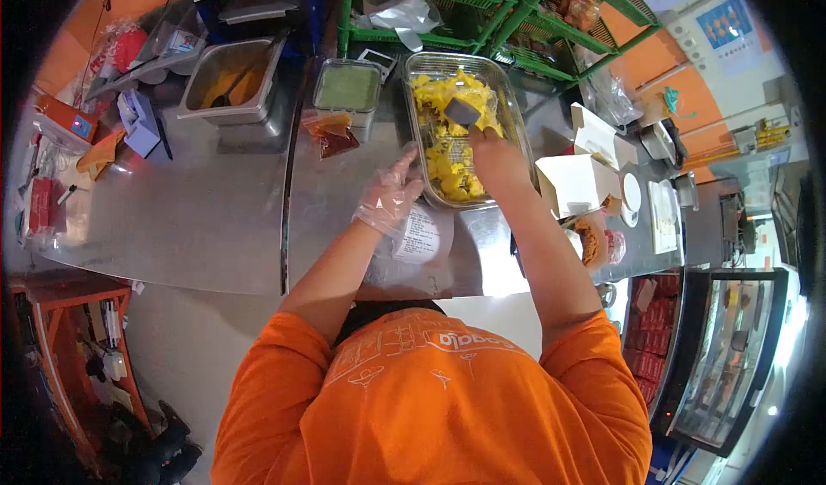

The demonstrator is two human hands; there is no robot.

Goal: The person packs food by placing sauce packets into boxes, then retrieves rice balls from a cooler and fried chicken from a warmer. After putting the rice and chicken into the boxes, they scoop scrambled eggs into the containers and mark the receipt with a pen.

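scoop (463,111) handle hidden, label (420,235) print too small

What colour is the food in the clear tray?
Yellow food in the tray, by the right hand and its scoop; head view shows it best.

Pretty cramped kitchen spot: a long steel counter (198,218) runs across, with a green wire rack (516,12) behind it and an orange wall (688,98) with a poster (725,22) on the right. A glass display case (731,347) glows bright lower right, and an orange shelf (77,300) sits lower left by the pale floor (189,347).
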